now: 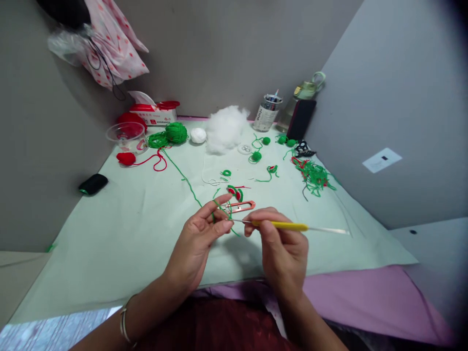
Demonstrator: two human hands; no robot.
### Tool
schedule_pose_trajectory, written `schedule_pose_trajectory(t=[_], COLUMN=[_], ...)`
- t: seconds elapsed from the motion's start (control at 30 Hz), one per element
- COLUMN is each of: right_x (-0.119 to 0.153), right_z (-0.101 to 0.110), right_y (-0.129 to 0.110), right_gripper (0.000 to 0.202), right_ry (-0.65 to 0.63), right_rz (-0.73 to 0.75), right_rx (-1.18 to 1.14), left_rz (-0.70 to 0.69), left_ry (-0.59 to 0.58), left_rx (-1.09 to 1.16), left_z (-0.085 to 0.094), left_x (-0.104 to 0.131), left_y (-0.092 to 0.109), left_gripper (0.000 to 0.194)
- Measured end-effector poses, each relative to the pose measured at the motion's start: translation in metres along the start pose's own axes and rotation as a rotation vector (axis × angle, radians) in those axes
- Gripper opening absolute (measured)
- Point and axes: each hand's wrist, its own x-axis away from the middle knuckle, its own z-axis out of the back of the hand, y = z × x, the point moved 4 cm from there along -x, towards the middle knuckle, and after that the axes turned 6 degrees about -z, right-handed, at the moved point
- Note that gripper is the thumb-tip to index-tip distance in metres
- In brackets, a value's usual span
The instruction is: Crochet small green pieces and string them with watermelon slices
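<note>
My right hand (283,243) is closed on a crochet hook (281,225) with a yellow handle. The hook's thin metal tip reaches left to the fingertips of my left hand (199,231). That hand pinches green yarn (214,208), which also runs around its raised fingers. A strand trails back from there to the green yarn ball (176,132). Just beyond my fingers lie orange thread snips (243,206), partly covered by the left fingers. Small red and green crocheted pieces (236,192) rest behind the snips.
White stuffing (226,129) and a white yarn ball (198,135) sit at the back. Green and red yarn scraps (315,175) lie right. A pen cup (267,113), a bottle (292,109) and a phone (302,119) stand back right; a clear plastic tub (127,141) stands left.
</note>
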Motion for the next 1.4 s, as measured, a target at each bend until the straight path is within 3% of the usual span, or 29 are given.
schedule_pose_trajectory(t=[0.1,0.17,0.27,0.37,0.47,0.63,0.73,0.8,0.9,1.0,1.1,1.2,1.3,1.4], right_x=[0.007,0.008,0.001,-0.005,-0.006,-0.004,0.0,0.007,0.013,0.006,0.001,0.003,0.008,0.002], right_z=[-0.007,-0.006,0.003,0.005,-0.001,-0.003,-0.003,-0.005,-0.006,0.004,0.007,-0.001,-0.006,0.004], right_y=[-0.005,-0.006,-0.001,0.005,0.006,0.002,-0.001,-0.005,-0.006,-0.003,-0.001,-0.006,-0.009,-0.004], right_gripper=[0.029,0.033,0.026,0.022,0.019,0.023,0.029,0.037,0.046,0.036,0.028,0.025,0.031,0.027], right_ry=[-0.019,-0.002,0.059,0.029,-0.067,-0.062,-0.081,-0.107,-0.121,-0.031,0.04,-0.004,-0.022,0.067], right_rz=[0.24,0.3,0.094,-0.089,-0.114,-0.082,0.05,0.235,0.396,0.206,0.022,0.143,0.316,0.14], right_rx=[0.32,0.355,0.058,-0.198,-0.155,-0.099,0.061,0.262,0.427,0.234,0.013,0.198,0.395,0.163], left_rz=[0.006,0.1,0.134,0.019,-0.033,-0.025,-0.013,0.003,0.09,0.162,0.068,-0.071,0.005,0.127], left_ry=[-0.045,-0.101,-0.08,-0.051,-0.123,-0.152,-0.1,-0.07,-0.098,-0.114,-0.054,-0.011,-0.057,-0.092], left_rx=[0.034,0.07,0.033,-0.066,-0.132,-0.149,-0.117,-0.063,0.026,0.033,-0.035,-0.045,0.026,0.028], left_z=[-0.007,-0.008,-0.001,0.003,-0.002,-0.004,-0.004,-0.005,-0.005,-0.002,0.001,-0.003,-0.007,-0.005], left_x=[0.002,0.002,-0.001,-0.002,0.001,0.001,-0.002,-0.003,-0.003,-0.003,-0.004,-0.002,-0.001,-0.001], left_y=[-0.004,-0.008,-0.006,-0.001,0.001,0.002,-0.001,-0.004,-0.007,-0.006,-0.004,-0.005,-0.01,-0.009], left_gripper=[0.046,0.042,0.034,0.035,0.039,0.027,0.03,0.038,0.041,0.035,0.036,0.048,0.047,0.038])
